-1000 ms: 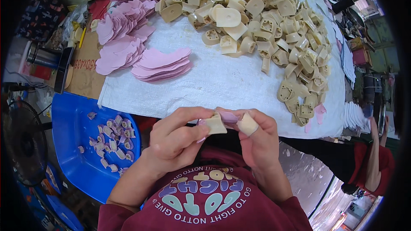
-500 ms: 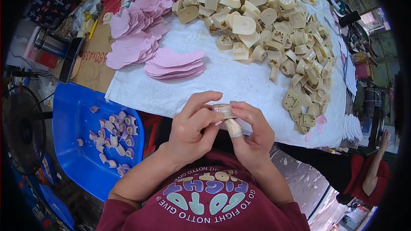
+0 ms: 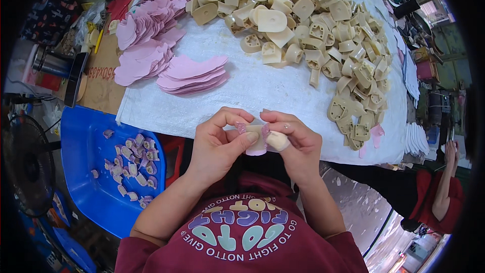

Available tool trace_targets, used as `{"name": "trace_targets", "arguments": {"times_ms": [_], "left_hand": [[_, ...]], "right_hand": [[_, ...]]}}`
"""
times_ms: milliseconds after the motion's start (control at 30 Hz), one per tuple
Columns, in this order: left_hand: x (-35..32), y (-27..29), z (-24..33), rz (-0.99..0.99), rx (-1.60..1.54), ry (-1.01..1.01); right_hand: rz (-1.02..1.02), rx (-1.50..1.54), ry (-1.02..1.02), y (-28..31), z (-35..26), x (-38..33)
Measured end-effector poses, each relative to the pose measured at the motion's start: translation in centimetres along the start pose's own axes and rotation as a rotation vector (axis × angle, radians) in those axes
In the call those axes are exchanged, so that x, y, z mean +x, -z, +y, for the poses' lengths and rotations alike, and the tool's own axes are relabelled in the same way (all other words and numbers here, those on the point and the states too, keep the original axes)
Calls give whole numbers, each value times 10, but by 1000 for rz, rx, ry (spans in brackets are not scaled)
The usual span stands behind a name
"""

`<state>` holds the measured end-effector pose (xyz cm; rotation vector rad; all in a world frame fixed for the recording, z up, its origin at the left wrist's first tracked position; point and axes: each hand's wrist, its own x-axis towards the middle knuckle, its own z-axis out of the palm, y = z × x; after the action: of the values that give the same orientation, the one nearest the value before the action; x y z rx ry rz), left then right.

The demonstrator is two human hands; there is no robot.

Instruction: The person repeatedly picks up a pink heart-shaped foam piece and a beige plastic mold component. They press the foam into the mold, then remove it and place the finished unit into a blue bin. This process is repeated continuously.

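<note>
A beige moulded shoe heel (image 3: 255, 140) with a pink glittery cover sits between my two hands, close to my chest. My left hand (image 3: 222, 144) grips one side, its thumb pressed on the beige face. On the other side my right hand (image 3: 295, 144) holds it, its thumb wrapped in a pale finger cover (image 3: 278, 141). Pink sparkly edges of the cover show by both hands' fingertips. Fingers hide the back of the heel. On the table beyond lie fanned stacks of pink cut pieces (image 3: 194, 75) and a big heap of bare beige heels (image 3: 303, 30).
A white woven sheet (image 3: 242, 88) covers the table. At lower left stands a blue basin (image 3: 81, 162) holding several pink-edged heels (image 3: 132, 156). A black fan (image 3: 28, 164) is at the far left. Another person (image 3: 442, 192) in a red top is at the right.
The heel has been turned, so its beige face and pink glittery edges now show. Both thumbs have moved onto or beside it. The whole view has shifted slightly.
</note>
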<state>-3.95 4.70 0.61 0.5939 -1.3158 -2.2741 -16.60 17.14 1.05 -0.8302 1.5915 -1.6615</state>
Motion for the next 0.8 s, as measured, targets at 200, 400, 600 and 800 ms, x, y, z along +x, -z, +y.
{"name": "trace_targets", "arguments": {"times_ms": [200, 400, 600, 800], "left_hand": [[-4, -4, -1, 32, 209, -70], [-6, 3, 8, -25, 238, 57], [1, 12, 17, -46, 181, 193], [1, 14, 16, -23, 384, 128]], "right_hand": [[-129, -795, 450, 3, -21, 23], [-312, -760, 478, 14, -24, 33], [-266, -473, 338, 9, -10, 36], [-112, -196, -124, -1, -4, 27]]}}
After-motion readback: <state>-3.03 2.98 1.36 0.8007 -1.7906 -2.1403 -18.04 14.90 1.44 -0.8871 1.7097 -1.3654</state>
